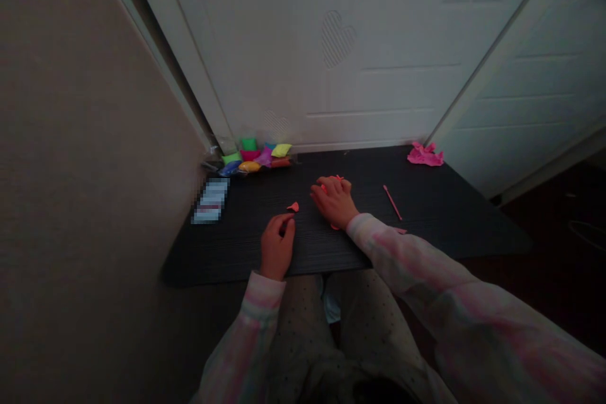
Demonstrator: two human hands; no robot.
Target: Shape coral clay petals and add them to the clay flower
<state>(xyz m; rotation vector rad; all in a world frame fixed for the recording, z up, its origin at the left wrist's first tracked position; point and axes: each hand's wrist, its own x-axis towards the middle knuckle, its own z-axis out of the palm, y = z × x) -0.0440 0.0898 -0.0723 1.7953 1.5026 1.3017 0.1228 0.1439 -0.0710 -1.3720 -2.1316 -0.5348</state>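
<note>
My right hand lies palm down on the dark tabletop, fingers stretched out and slightly bent. Beneath it is a coral-pink soft piece, like modelling clay; only bits show at its edges and the rest is hidden. My left hand rests near the table's front edge, fingers curled toward the thumb in a pinch. Whether anything is between those fingertips cannot be seen. Just beyond them, apart from the hand, sits a small coral-pink clay piece with a pointed end.
A thin pink stick tool and a flat pink piece lie right of my right hand. Crumpled bright pink material sits at the back right. Colourful clay packets and a blurred card occupy the left. A white panelled door stands behind.
</note>
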